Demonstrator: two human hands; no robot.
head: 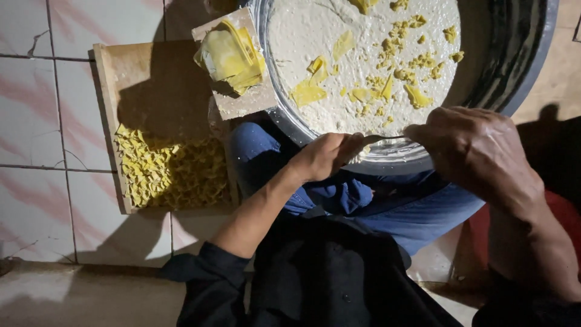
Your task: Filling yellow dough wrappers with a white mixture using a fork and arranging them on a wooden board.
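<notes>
Two hands — left hand (327,156) and right hand (478,148), fingers of both curled and pinching a small piece at the near rim of the floured basin (387,158) — with many folded yellow pieces (172,172) already laid on the board (151,72), a wrapper stack (230,57) and scraps remaining.

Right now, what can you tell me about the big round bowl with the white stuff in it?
The big round bowl looks like dark metal with a shiny rim. It sits in front of the person's knees, cut off by the picture's top edge. It holds a pale, floury layer strewn with yellow dough scraps. A small board with stacked yellow sheets overlaps its left rim. Both hands hover at its near edge.
</notes>
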